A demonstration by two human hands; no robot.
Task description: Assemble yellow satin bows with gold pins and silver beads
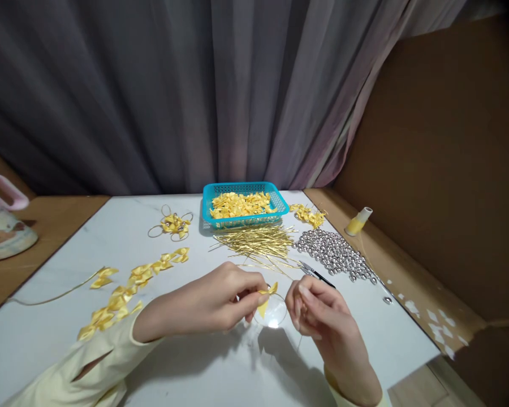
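Observation:
My left hand (220,297) pinches a yellow ribbon bow (262,309) between thumb and fingertips. A thin gold cord loop (286,315) hangs at the bow, reaching close to my other hand. Opposite it, my right hand (326,316) is closed with fingertips pressed together, and a fine thread (300,342) shows beneath it; most of what it grips is hidden by the fingers. Just beyond the right hand lie black-handled thread snips (318,274). A pile of gold cord lengths (254,242) is spread past both hands.
A blue basket (207,204) of yellow bows stands at the back. Silver beads (335,254) lie right, near a thread spool (358,221). Loose bows (121,297) line the left, with looped bows (176,225) behind. A pink-handled jug (6,226) stands far left.

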